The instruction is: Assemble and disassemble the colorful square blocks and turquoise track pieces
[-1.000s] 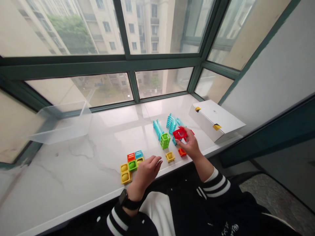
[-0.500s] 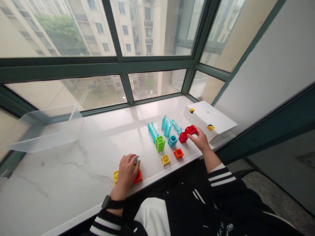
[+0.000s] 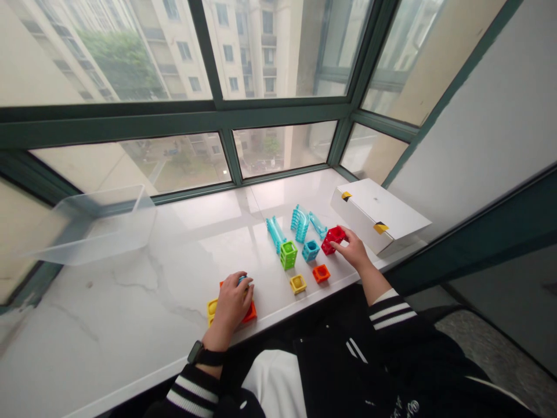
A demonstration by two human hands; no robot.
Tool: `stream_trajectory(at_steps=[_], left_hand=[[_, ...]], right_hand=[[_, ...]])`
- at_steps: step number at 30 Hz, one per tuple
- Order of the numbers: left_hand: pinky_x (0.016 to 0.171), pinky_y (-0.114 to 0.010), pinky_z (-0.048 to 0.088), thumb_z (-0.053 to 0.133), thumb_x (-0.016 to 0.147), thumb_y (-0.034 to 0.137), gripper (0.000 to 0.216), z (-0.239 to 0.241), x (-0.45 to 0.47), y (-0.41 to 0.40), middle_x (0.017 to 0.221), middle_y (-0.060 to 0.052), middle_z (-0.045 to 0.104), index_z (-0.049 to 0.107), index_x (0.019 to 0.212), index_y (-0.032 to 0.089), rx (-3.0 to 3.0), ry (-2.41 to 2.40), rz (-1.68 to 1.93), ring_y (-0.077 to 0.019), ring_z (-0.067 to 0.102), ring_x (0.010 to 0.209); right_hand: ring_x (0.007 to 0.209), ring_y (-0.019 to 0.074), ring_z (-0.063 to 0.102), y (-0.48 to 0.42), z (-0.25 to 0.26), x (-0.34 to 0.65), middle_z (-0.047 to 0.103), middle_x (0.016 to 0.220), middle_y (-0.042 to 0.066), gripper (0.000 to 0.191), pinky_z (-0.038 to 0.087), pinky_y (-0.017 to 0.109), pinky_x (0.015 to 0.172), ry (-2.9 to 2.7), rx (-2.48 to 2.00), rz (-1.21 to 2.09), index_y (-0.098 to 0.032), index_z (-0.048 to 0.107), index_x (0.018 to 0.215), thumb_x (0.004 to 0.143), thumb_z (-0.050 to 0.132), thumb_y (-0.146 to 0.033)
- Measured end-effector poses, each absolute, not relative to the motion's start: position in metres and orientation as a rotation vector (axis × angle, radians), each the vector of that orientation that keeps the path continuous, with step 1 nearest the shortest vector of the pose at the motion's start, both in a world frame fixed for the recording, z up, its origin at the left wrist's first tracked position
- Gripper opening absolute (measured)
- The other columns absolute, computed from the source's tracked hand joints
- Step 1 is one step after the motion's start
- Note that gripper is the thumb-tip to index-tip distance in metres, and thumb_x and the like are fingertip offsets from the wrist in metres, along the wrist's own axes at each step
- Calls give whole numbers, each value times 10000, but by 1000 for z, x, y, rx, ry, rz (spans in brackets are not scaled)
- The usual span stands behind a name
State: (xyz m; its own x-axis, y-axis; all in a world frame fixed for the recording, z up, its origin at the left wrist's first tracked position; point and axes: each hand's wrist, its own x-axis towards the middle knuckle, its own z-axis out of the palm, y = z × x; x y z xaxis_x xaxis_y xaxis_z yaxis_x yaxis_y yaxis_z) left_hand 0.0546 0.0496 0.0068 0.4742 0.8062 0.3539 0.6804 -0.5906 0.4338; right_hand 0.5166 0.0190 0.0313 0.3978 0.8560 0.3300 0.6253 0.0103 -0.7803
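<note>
My right hand (image 3: 351,249) pinches a red cube block (image 3: 334,237), with red showing below it down to the counter; whether that is a second red block I cannot tell. My left hand (image 3: 235,299) is curled over a cluster of joined blocks near the counter's front edge. A yellow block (image 3: 212,309) and an orange block (image 3: 250,312) stick out around it, and a bit of blue shows under the fingers. Between the hands stand a green block (image 3: 288,255), a blue block (image 3: 310,251), an orange-red block (image 3: 321,273) and a yellow block (image 3: 298,284).
Behind the loose blocks lie a straight turquoise track (image 3: 275,234), a curved turquoise track (image 3: 300,223) and another turquoise piece (image 3: 318,224). A white box (image 3: 383,212) stands at the right by the wall. A clear plastic bin (image 3: 108,232) is at the left under the window.
The red block in my right hand has come down and toward the other red one, so they now overlap in view. My left hand stays over its cluster. The view has shifted slightly.
</note>
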Motion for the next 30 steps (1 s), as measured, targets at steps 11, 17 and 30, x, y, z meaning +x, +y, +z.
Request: stream_trajectory(at_steps=[11, 17, 30], left_hand=[[1056, -539, 509, 551, 1008, 356, 251, 10, 56, 48, 1252, -134, 684, 771, 1084, 260, 2437, 1288, 795, -336, 637, 1176], [1074, -549, 486, 570, 992, 345, 236, 12, 56, 47, 1261, -139, 679, 775, 1073, 262, 2362, 1271, 808, -352, 624, 1194], [1067, -536, 510, 532, 1028, 321, 253, 8, 56, 46, 1270, -144, 670, 760, 1097, 234, 2478, 1283, 771, -329, 624, 1195]], right_hand=[[1116, 307, 709, 23, 16, 518, 659, 1399, 149, 768, 649, 504, 931, -1252, -1709, 421, -234, 593, 1430, 755, 828, -518], [1086, 311, 720, 24, 17, 521, 709, 1294, 134, 731, 641, 536, 948, -1248, -1741, 448, -232, 611, 1375, 741, 839, -516], [1141, 313, 691, 25, 17, 522, 671, 1327, 149, 715, 638, 517, 953, -1289, -1779, 439, -206, 585, 1386, 773, 791, -510]])
